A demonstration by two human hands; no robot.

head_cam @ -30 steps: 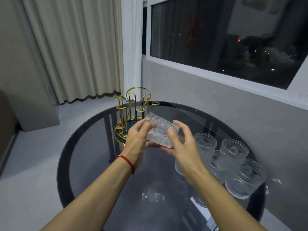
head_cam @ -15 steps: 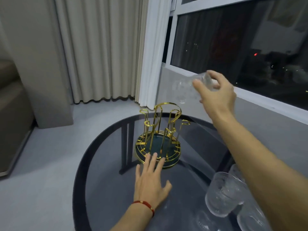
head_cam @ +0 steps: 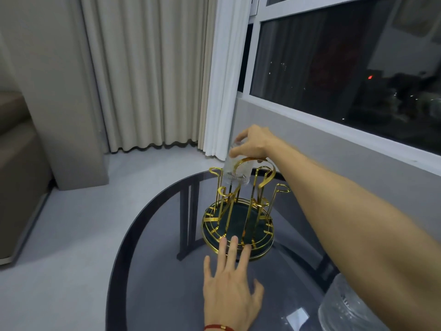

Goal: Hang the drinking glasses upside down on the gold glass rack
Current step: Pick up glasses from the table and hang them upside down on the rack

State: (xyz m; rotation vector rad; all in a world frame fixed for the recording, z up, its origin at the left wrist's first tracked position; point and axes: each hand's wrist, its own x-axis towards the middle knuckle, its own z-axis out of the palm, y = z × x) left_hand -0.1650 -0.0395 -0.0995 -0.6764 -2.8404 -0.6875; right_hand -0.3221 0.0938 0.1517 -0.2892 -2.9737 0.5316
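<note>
Left of the rack [head_cam: 238, 211] stands a sofa [head_cam: 16, 168] at the frame's edge, with a beige curtain [head_cam: 143, 75] behind and to the left of the rack, and a white curtain [head_cam: 224, 80] directly behind it.

The left hand [head_cam: 230, 290] lies flat on the dark glass table [head_cam: 152, 271] just in front of the rack, fingers [head_cam: 232, 247] spread and empty, their tips touching or nearly touching the near rim of the rack's round base. A red cord [head_cam: 218, 327] circles the wrist.

The rack sits on the table toward its far side, gold prongs rising from a dark green tray.

Above the rack's far left prongs the right hand [head_cam: 256, 143] is clamped on the base of a glass [head_cam: 236, 168], thumb on the near side, fingers over the top. The glass is upside down, mouth pointing down, its lower half among the prong tops behind the rack's gold loop; whether a prong is already inside it cannot be told.

Right of the rack, the right forearm crosses the table, and another glass [head_cam: 346, 304] stands at the lower right edge, partly cut off. Behind is a dark window [head_cam: 346, 68].
</note>
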